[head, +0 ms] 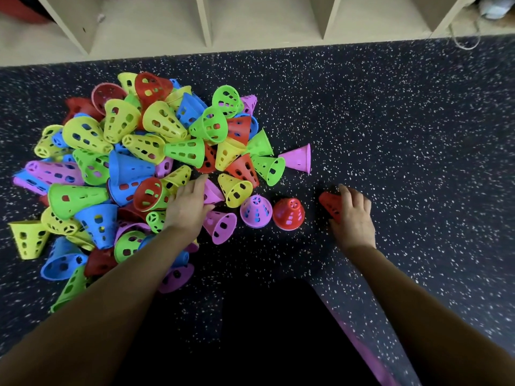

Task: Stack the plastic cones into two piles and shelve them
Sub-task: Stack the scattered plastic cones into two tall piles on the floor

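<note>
Head view, single moment.

**Stock.** Heap of cones (133, 162): red, yellow, green, blue and purple, lying loose at all angles on the floor (404, 121), left of centre. Two stood upright just beside the heap, wide end down: a purple cone (255, 210) and a second red cone (288, 213). These were possibly the starts of the two piles. Whether others were nested under them could not be told.

**Hands.**
- Left hand (189, 207): fingers fairly straight and spread, laid on the near edge of the heap, gripping nothing.
- Right hand (354, 215): fingers curled round a red cone (330, 204), which was tilted low over the floor, right of the upright pair and apart from it.

**Destination.** Shelf (206, 23): pale cubbies along the far edge of the floor, well apart from the heap. No cones were seen in it.

**Handling, as judged.**
- Weight and material: thin slotted plastic, probably very light, stiff with a little give, and unlikely to break.
- Surface: the walls looked smooth, but the slots offered purchase.
- Best hold: round the wall near the narrow top, so the wide mouth stays free to drop over the next cone.
- Risks: nested cones could wedge, and a tall pile might lean, so it should be carried with one hand under the base.
</note>
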